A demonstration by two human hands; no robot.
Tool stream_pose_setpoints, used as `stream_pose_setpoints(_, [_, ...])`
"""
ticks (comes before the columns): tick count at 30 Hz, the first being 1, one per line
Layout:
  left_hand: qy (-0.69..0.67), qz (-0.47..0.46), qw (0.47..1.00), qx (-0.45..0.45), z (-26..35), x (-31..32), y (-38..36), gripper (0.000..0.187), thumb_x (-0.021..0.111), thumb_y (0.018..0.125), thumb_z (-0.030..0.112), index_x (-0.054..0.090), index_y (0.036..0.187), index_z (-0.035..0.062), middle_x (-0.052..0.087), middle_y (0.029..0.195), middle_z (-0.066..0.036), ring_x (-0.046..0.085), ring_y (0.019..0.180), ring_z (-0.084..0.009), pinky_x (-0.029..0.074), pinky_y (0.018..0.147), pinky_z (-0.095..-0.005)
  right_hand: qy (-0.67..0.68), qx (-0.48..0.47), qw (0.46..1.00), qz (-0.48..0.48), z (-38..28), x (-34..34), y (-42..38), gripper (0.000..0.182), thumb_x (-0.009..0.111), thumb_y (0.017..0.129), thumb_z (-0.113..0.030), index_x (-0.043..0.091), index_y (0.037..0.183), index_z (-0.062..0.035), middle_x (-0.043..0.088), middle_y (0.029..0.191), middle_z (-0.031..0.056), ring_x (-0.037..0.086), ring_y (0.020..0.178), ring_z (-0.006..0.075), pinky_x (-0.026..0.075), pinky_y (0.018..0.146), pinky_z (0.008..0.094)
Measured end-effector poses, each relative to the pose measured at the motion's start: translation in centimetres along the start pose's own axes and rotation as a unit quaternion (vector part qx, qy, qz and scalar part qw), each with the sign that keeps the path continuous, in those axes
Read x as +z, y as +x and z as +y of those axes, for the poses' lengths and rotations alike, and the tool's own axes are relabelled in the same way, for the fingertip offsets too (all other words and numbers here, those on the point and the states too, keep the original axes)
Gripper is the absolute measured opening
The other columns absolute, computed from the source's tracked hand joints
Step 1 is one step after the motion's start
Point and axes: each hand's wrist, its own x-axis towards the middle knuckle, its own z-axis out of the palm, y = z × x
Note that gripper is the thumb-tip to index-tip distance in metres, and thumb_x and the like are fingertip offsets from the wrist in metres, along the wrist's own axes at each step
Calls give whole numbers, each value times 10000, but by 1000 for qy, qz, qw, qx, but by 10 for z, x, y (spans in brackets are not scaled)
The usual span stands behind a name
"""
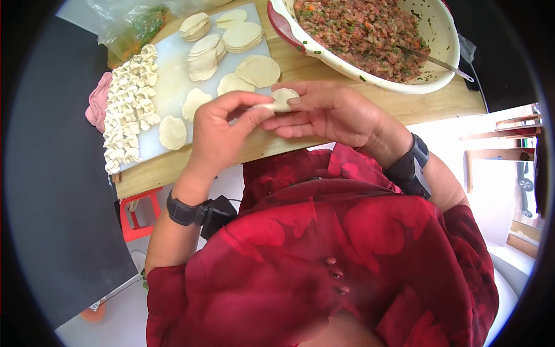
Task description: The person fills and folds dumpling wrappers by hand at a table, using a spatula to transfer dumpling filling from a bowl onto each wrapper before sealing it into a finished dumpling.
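Note:
Between my two hands, over the table's near edge, is a folded dough wrapper [281, 101]. My left hand [225, 124] pinches its left end between thumb and fingers. My right hand [332, 113] holds its right side, thumb on top and the other fingers beneath. Just beyond, on the white board [167, 87], lie loose round wrappers [258, 70] and several stacks of wrappers [243, 36]. Rows of folded dumplings [130, 107] cover the board's left side.
A large white bowl [430, 87] of minced filling [364, 34] with a metal spoon [436, 62] stands at the back right. A plastic bag [130, 26] is at the back left, a pink cloth [99, 103] beside the board. A red stool [140, 215] stands below the table.

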Motion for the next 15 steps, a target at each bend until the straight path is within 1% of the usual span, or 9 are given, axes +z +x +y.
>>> stream_pose_setpoints(1, [2, 1, 1000, 0, 1, -1, 1, 239, 742, 838, 106, 678, 1056, 32, 697, 950, -45, 648, 866, -144, 541, 739, -291, 0, 0, 1000, -2, 1, 0, 0, 466, 516, 972, -102, 357, 1369, 82, 546, 1241, 185, 630, 1093, 289, 529, 946, 361])
stream_pose_setpoints(3, [-215, 31, 969, -114, 2, -4, 5, 190, 673, 920, 137, 668, 1062, 11, 686, 987, -52, 637, 898, -116, 541, 758, -285, -168, -19, 986, 8, 1, 1, 1, 549, 602, 949, -143, 347, 1406, 26, 576, 1258, 183, 663, 1029, 229, 562, 850, 299])
stream_pose_setpoints(4, [-214, 32, 970, -114, 4, -5, 4, 190, 673, 920, 137, 668, 1062, 11, 686, 987, -52, 637, 898, -116, 541, 758, -285, -167, -19, 986, 6, 1, 1, 2, 549, 602, 949, -143, 347, 1406, 26, 576, 1258, 183, 663, 1029, 229, 562, 850, 299])
stream_pose_setpoints(6, [-320, 36, 935, -146, 7, -5, 2, 214, 636, 947, 156, 644, 1091, -2, 673, 1013, -71, 647, 894, -146, 554, 796, -302, -315, -39, 942, 111, 2, -1, 4, 534, 677, 912, -174, 422, 1349, -2, 617, 1165, 125, 666, 894, 142, 546, 750, 241])
stream_pose_setpoints(7, [-320, 36, 935, -146, 7, -4, 2, 214, 636, 947, 156, 644, 1091, -2, 673, 1013, -71, 647, 894, -146, 554, 796, -302, -315, -39, 942, 111, 4, -2, 5, 534, 677, 912, -174, 422, 1349, -2, 617, 1165, 125, 666, 894, 142, 546, 750, 241])
stream_pose_setpoints(9, [-350, 64, 920, -161, 7, 0, 1, 246, 619, 958, 164, 618, 1131, -10, 655, 1052, -76, 648, 924, -160, 562, 827, -321, -362, -177, 898, 176, 8, -3, 9, 409, 718, 885, -158, 525, 1219, -21, 610, 1072, 64, 612, 829, 96, 513, 703, 217])
stream_pose_setpoints(10, [-351, 65, 920, -162, 5, 1, 1, 246, 619, 958, 164, 618, 1131, -10, 655, 1052, -76, 648, 924, -160, 562, 827, -321, -362, -176, 898, 176, 12, -6, 12, 409, 718, 885, -158, 525, 1219, -21, 610, 1072, 64, 612, 829, 96, 513, 703, 217])
stream_pose_setpoints(12, [-370, 64, 912, -165, 1, 3, 2, 257, 614, 960, 162, 607, 1144, -17, 643, 1076, -79, 640, 972, -169, 566, 857, -335, -399, -260, 875, 84, 18, -10, 17, 312, 748, 854, -119, 574, 1099, -34, 583, 997, 13, 571, 847, 77, 499, 716, 204])
stream_pose_setpoints(15, [-382, 74, 901, -193, 9, 8, 0, 265, 608, 961, 144, 598, 1164, -27, 634, 1101, -83, 629, 1011, -170, 563, 885, -331, -445, -252, 855, 85, 16, 0, 16, 278, 755, 843, -92, 593, 1061, -32, 581, 1009, 2, 556, 891, 71, 497, 746, 211])
